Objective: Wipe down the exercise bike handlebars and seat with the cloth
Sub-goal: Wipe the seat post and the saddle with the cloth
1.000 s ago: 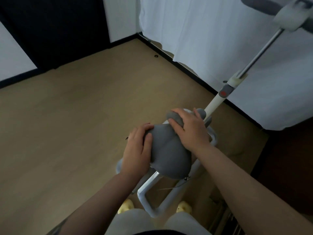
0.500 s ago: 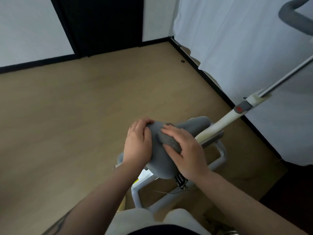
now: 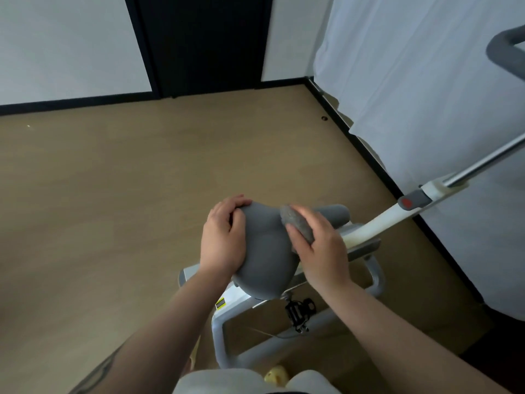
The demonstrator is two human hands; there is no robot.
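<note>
The grey bike seat (image 3: 265, 251) sits in the middle of the head view, its narrow nose pointing right. My left hand (image 3: 223, 238) grips the seat's wide left edge, fingers curled over the rim. A bunched grey cloth (image 3: 297, 224) lies on the seat's right side, and my right hand (image 3: 318, 248) holds it and presses it down against the seat. A grey handlebar (image 3: 502, 52) shows at the top right edge, apart from both hands.
The white bike post (image 3: 377, 223) with a red knob (image 3: 407, 202) slants up to the right. The grey frame base (image 3: 224, 342) and a black pedal (image 3: 299, 309) lie below the seat. A white curtain (image 3: 412, 95) hangs right; wooden floor (image 3: 113, 209) spreads left.
My right hand has slid the cloth from the seat's nose back toward its middle right side. My left hand has kept its grip. The view has tilted up and turned.
</note>
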